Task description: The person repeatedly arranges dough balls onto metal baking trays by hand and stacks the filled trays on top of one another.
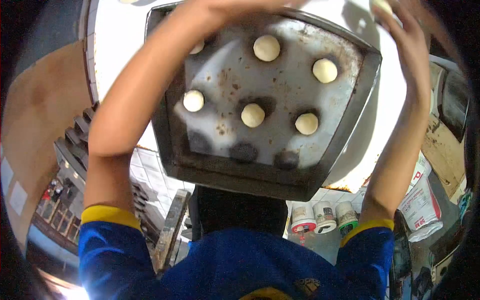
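A dark, worn baking tray (280, 85) lies on the white table below my arms. Several round, pale dough balls sit spaced apart on it, among them one dough ball (266, 48) near the far side and another dough ball (253, 115) in the middle. My left forearm crosses the tray's left side and partly covers a dough ball (198, 48). Only part of my left hand (250, 4) shows at the top edge; its fingers are cut off and blurred. Beyond the tray's far right corner, my right hand (404, 30) is closed around a pale dough ball (383, 6).
The white table (120, 45) extends around the tray. Lidded tubs (325, 217) stand below its near edge, with a printed white sack (422, 210) to their right. A dark metal rack (75, 145) and a wooden beam (171, 225) are at left.
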`<act>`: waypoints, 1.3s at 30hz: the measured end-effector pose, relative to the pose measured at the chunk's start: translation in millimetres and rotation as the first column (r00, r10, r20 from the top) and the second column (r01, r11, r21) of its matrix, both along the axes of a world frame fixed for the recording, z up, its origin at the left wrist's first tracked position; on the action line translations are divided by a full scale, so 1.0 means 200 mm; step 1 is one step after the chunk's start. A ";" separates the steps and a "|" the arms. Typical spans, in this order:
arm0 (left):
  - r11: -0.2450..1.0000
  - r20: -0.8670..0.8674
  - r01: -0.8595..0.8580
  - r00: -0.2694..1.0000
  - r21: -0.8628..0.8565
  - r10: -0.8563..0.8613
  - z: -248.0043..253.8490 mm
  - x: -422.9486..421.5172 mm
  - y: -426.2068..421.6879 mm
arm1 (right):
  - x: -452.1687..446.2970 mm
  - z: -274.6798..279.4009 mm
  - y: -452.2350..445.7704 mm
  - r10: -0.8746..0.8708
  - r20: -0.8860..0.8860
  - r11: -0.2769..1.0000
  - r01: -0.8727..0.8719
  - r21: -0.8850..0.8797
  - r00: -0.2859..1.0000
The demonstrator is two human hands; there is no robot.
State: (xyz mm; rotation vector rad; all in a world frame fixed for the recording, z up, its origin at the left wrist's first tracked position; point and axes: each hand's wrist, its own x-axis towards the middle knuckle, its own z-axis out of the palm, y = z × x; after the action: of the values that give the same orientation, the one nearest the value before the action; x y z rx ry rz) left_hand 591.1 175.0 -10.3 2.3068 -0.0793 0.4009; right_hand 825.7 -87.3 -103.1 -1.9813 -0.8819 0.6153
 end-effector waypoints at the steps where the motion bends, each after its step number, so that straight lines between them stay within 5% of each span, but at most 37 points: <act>1: 0.999 -0.053 0.030 0.998 -0.018 -0.031 -0.02 -0.23 -0.07 | -0.34 0.27 -0.03 -0.019 -0.041 0.998 0.016 -0.066 0.999; 3: 0.991 -0.210 0.113 0.970 -0.073 -0.126 -0.02 -0.66 -0.23 | -0.76 0.48 -0.16 0.066 -0.106 0.985 -0.081 -0.151 0.992; 4: 0.957 -0.277 0.083 0.947 -0.279 -0.163 -0.05 -0.84 -0.32 | -0.96 0.43 -0.32 -0.035 -0.250 0.989 -0.004 -0.151 0.968; 5: 0.937 -0.405 0.044 0.894 -0.347 -0.192 -0.09 -1.03 -0.40 | -1.12 0.44 -0.38 0.087 -0.237 0.984 -0.120 -0.131 0.968; 8: 0.947 -0.504 0.048 0.838 -0.317 -0.211 -0.20 -1.42 -0.57 | -1.57 0.39 -0.58 0.219 -0.290 0.930 -0.290 -0.228 0.932; 14: 0.924 -0.514 0.376 0.780 -0.070 -0.357 -0.41 -1.67 -0.73 | -1.92 0.17 -0.75 0.378 0.111 0.888 -0.326 -0.325 0.919; 16: 0.908 -0.508 0.418 0.785 0.010 -0.356 -0.44 -1.68 -0.75 | -1.95 0.15 -0.78 0.451 0.124 0.841 -0.375 -0.390 0.884; 18: 0.915 -0.434 0.401 0.831 0.038 -0.347 -0.42 -1.64 -0.76 | -1.98 0.16 -0.76 0.623 0.286 0.743 -0.436 -0.508 0.728; 22: 0.863 -0.433 0.502 0.791 0.054 -0.433 -0.50 -1.59 -0.77 | -2.01 0.11 -0.72 0.683 0.216 0.670 -0.480 -0.566 0.698; 25: 0.792 -0.394 0.549 0.812 0.267 -0.430 -0.60 -1.62 -0.80 | -1.99 0.10 -0.72 0.731 0.176 0.617 -0.528 -0.583 0.660; 28: 0.811 -0.429 0.554 0.789 0.189 -0.439 -0.49 -1.58 -0.78 | -1.97 0.16 -0.70 0.616 0.145 0.739 -0.505 -0.445 0.774; 29: 0.858 -0.412 0.513 0.790 0.039 -0.454 -0.41 -1.55 -0.77 | -1.92 0.21 -0.66 0.612 0.189 0.751 -0.490 -0.443 0.768; 30: 0.878 -0.392 0.464 0.792 -0.114 -0.469 -0.36 -1.52 -0.75 | -1.85 0.27 -0.62 0.540 0.045 0.791 -0.489 -0.368 0.840; 31: 0.880 -0.382 0.466 0.799 -0.094 -0.464 -0.30 -1.51 -0.73 | -1.78 0.34 -0.58 0.462 -0.130 0.826 -0.479 -0.296 0.877; 34: 0.949 -0.351 0.299 0.882 -0.095 -0.313 -0.23 -1.47 -0.70 | -1.39 0.43 -0.34 0.218 -0.086 0.951 -0.231 -0.206 0.972; 37: 0.996 -0.296 -0.016 0.955 -0.093 -0.012 -0.18 -1.40 -0.70 | -0.94 0.40 0.06 -0.014 0.090 1.000 0.015 -0.013 0.996; 39: 0.995 -0.309 -0.046 0.951 -0.086 0.017 -0.17 -1.41 -0.72 | -0.64 0.29 0.35 -0.077 0.270 0.996 0.060 0.069 0.960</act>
State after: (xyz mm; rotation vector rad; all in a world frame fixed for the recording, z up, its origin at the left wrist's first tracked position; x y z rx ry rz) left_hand 308.7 31.5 -44.0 2.2527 0.1288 0.0551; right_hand 698.1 -17.6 -46.0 -2.0627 -0.9788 0.2758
